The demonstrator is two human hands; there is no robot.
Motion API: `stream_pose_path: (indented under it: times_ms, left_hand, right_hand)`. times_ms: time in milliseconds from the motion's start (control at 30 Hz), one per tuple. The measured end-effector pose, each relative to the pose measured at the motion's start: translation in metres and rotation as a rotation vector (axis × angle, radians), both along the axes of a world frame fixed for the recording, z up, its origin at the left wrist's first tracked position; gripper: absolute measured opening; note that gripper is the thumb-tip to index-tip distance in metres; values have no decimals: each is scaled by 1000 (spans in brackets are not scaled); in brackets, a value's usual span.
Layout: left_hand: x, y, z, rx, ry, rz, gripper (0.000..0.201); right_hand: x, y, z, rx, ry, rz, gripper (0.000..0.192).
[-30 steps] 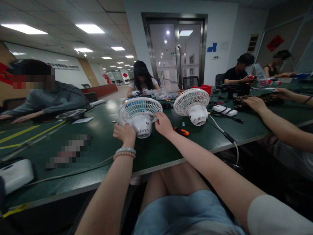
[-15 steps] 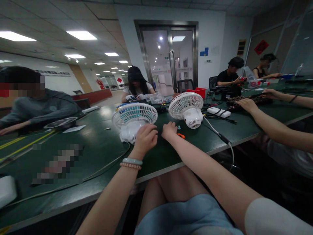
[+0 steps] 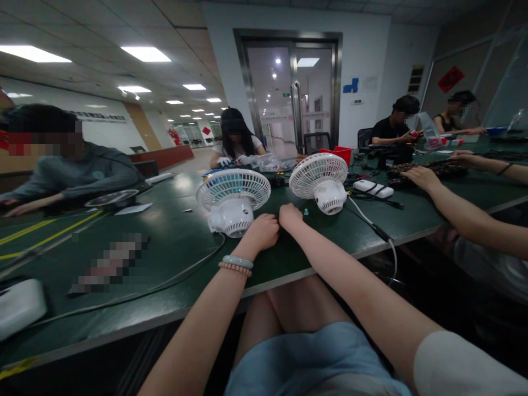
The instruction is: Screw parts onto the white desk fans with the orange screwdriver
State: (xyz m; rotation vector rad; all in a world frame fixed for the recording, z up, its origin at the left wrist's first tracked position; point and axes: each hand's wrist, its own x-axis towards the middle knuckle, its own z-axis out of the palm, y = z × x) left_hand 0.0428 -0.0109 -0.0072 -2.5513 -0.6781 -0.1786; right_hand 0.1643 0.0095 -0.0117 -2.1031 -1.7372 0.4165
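Observation:
My left hand (image 3: 264, 231) and my right hand (image 3: 290, 216) are close together over the table, fingers curled and pinched. What they hold, if anything, is hidden behind the knuckles. Just behind my left hand is a white fan head (image 3: 234, 212), tipped with its grille up and its motor housing towards me. A second white fan head (image 3: 328, 193) lies to the right of my right hand, also tilted. A small pale teal piece (image 3: 306, 211) sits on the table beside my right hand.
The green table (image 3: 165, 247) has a white cord (image 3: 193, 261) from the left fan across it. A white power strip (image 3: 373, 188), cables and a red bin (image 3: 340, 153) stand right and behind. Other people sit around; one person's hands (image 3: 424, 179) work at the right.
My left hand has moved right, away from the left fan, to meet my right hand, whose fingers have curled in. The orange piece by my right wrist no longer shows.

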Motion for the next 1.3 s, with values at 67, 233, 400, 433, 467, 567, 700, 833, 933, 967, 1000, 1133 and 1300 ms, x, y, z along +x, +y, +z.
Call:
stream_pose_path:
  times_ms: [67, 233, 400, 433, 467, 567, 700, 833, 933, 967, 1000, 1133, 1300]
  left_hand:
    - [1, -2, 2, 4, -20, 4, 25]
    - [1, -8, 7, -21, -62, 52, 24]
    - [0, -12, 8, -18, -89, 127, 24]
    - [-1, -12, 8, -8, -106, 156, 25]
    - [-1, -13, 7, 4, -128, 192, 27]
    - [-1, -13, 5, 52, -205, 300, 34]
    - [0, -11, 4, 66, -228, 333, 33]
    - [1, -10, 5, 43, -208, 320, 30]
    - [0, -10, 6, 30, -209, 315, 31]
    - [0, -10, 6, 24, -208, 313, 31]
    - [0, -11, 6, 16, -205, 310, 31]
    - [0, -11, 5, -18, -213, 290, 30]
    - [-1, -7, 2, -30, -251, 272, 30]
  right_hand:
    - [0, 0, 0, 67, 1, -19, 36]
    - [2, 5, -3, 170, 104, 7, 34]
    - [6, 7, -3, 331, 172, 99, 36]
    - [7, 6, -1, 407, 187, 131, 36]
    - [9, 5, 2, 490, 207, 166, 36]
    - [13, 2, 9, 690, 274, 230, 36]
    - [16, 11, 5, 557, 253, 174, 36]
    - [17, 24, -10, 344, 103, 171, 37]
    - [16, 27, -15, 253, 13, 167, 34]
    - [15, 27, -15, 241, -3, 173, 32]
    - [14, 26, -14, 235, -13, 182, 29]
    - [11, 22, -12, 217, -55, 223, 20]
    - [11, 24, -13, 220, -62, 203, 20]
